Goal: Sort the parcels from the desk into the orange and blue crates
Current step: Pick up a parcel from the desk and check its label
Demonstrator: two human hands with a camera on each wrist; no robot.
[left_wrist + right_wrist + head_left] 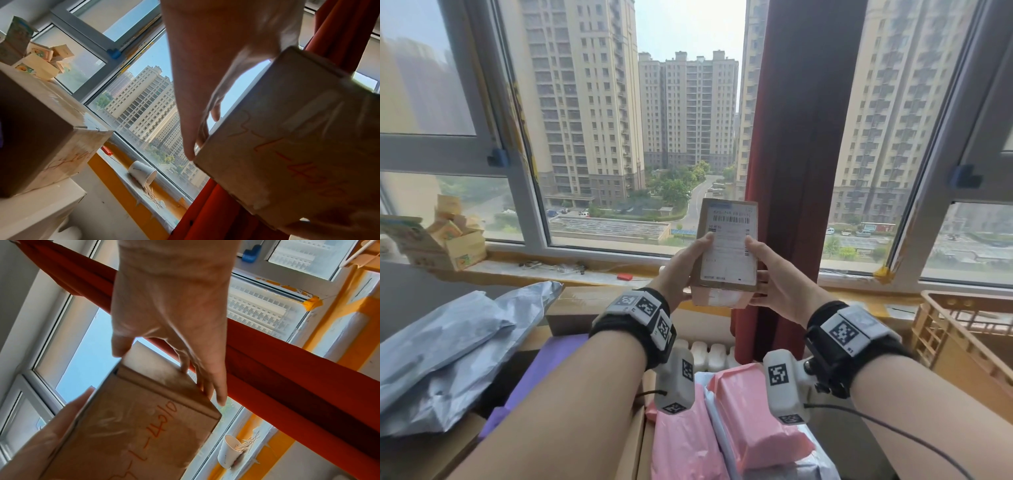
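While hands (729, 270) grip cardboard parcel (727, 246), orange crate (941, 329) beside

Box (727, 246) between hands, crate (941, 342) at right

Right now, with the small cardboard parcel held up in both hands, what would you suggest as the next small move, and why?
Probably swing the cardboard parcel right and down toward the orange crate. The left hand and right hand hold it, label up, as if being read, and that is the only crate in view; the label's text is too blurred to confirm.
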